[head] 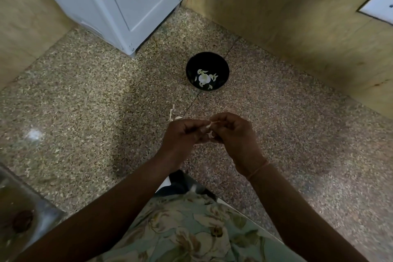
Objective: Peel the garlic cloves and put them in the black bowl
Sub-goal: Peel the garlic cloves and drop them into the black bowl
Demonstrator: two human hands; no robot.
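The black bowl (207, 61) stands on the speckled floor ahead of me, with a white flower pattern on its inside bottom. My left hand (183, 134) and my right hand (232, 132) are held together just in front of it, fingers pinched on one small pale garlic clove (208, 127). A thin strip of papery skin (214, 122) sticks up between the fingertips. Pale garlic pieces and skin (172, 112) lie on the floor just beyond my left hand. I cannot tell whether any cloves lie in the bowl.
A white appliance (127, 2) stands at the back left, against yellowish walls (287, 17) that meet in a corner. A metal surface (23, 204) shows at the lower left. Floral cloth (191, 229) covers my lap at the bottom.
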